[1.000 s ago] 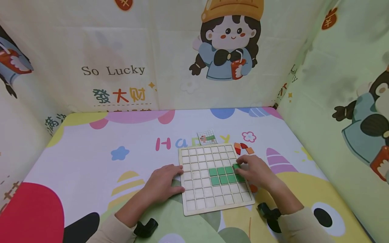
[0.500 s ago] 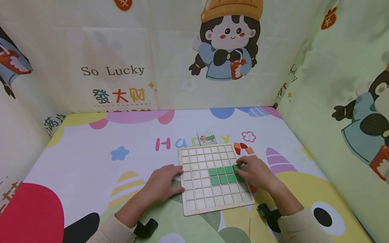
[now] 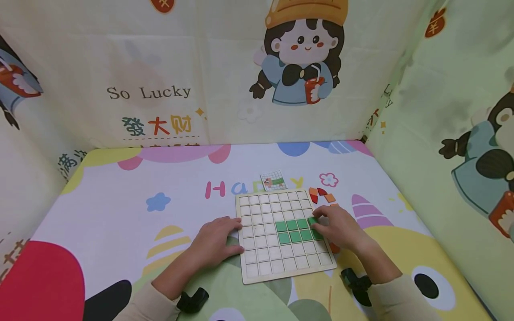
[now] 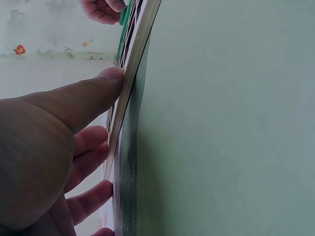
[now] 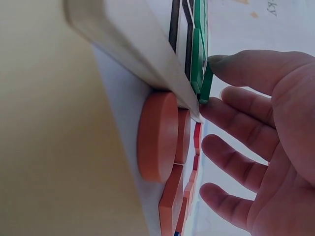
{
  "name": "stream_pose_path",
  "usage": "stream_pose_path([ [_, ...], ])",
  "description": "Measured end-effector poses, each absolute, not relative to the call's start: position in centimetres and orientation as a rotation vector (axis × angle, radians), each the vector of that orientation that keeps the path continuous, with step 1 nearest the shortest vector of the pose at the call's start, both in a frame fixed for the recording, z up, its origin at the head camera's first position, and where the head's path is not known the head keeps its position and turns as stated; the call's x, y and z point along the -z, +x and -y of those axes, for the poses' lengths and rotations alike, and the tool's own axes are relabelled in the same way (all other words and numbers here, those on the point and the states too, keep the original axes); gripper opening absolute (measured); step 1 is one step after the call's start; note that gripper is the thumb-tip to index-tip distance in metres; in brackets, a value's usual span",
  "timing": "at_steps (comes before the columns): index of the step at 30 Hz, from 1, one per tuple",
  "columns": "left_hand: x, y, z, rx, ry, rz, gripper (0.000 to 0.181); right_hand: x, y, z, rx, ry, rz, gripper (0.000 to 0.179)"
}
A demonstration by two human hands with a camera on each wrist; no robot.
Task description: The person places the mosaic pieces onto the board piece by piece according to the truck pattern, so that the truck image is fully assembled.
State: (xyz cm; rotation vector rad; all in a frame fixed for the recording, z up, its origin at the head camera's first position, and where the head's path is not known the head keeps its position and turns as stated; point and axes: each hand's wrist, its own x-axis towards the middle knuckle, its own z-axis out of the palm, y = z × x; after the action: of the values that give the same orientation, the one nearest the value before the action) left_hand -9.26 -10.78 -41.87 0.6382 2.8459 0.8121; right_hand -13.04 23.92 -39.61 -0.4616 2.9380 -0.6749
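Observation:
My left hand [image 3: 214, 240] rests against the left edge of a pale wooden grid board [image 3: 242, 275]. In the left wrist view its thumb [image 4: 101, 91] touches the board's rim, and the fingers lie along the side. My right hand [image 3: 341, 228] is over the board's right edge, pinching a green square tile [image 5: 207, 86] between thumb and index finger. That tile is slightly tilted at the right end of the upper green row, partly hidden by the fingers in the head view. Several other green tiles [image 3: 296, 236] sit in two neighbouring rows of cells.
A small pattern card [image 3: 273, 181] lies behind the board. Orange pieces [image 3: 330, 198] and red pieces [image 3: 322, 192] lie off its back right corner. Beside the board's right edge, the right wrist view shows a rounded orange piece [image 5: 157, 137] close up. Printed cloth walls surround the table.
Both hands and the board stay almost where they were. A sliver of an orange piece now shows just behind the right hand.

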Motion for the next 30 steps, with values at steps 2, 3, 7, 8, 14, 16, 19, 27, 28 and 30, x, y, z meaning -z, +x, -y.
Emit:
stream_pose_path([
  [2, 41.9, -9.29, 10.79, -0.815, 0.643, -2.847, 0.051, 39.63, -13.06, -23.92, 0.677, -0.458, -2.936, 0.022],
  [3, 41.91, -9.3, 10.79, -0.816, 0.645, -2.848, 0.051, 39.65, -13.06, -23.91, 0.676, -0.454, -2.935, 0.022],
  [7, 41.93, -9.31, 10.8, -0.816, 0.644, -2.846, 0.051, 39.68, -13.07, -23.91, 0.665, -0.447, -2.94, 0.022],
  [8, 41.94, -9.32, 10.79, -0.815, 0.642, -2.845, 0.051, 39.69, -13.06, -23.91, 0.658, -0.445, -2.943, 0.022],
  [14, 41.97, -9.32, 10.78, -0.822, 0.643, -2.84, 0.051, 39.71, -13.01, -23.87, 0.65, -0.43, -2.943, 0.023],
  [16, 41.97, -9.31, 10.79, -0.823, 0.642, -2.841, 0.051, 39.69, -12.96, -23.84, 0.653, -0.423, -2.934, 0.024],
  [19, 42.0, -9.31, 10.79, -0.82, 0.641, -2.843, 0.051, 39.65, -12.92, -23.79, 0.652, -0.411, -2.926, 0.025],
  [27, 41.99, -9.27, 10.82, -0.824, 0.646, -2.852, 0.051, 39.53, -12.76, -23.74, 0.663, -0.423, -2.917, 0.024],
  [28, 41.98, -9.26, 10.82, -0.828, 0.65, -2.852, 0.051, 39.56, -12.75, -23.75, 0.664, -0.424, -2.918, 0.024],
  [30, 41.97, -9.26, 10.83, -0.836, 0.655, -2.853, 0.051, 39.63, -12.75, -23.78, 0.666, -0.431, -2.919, 0.024],
])
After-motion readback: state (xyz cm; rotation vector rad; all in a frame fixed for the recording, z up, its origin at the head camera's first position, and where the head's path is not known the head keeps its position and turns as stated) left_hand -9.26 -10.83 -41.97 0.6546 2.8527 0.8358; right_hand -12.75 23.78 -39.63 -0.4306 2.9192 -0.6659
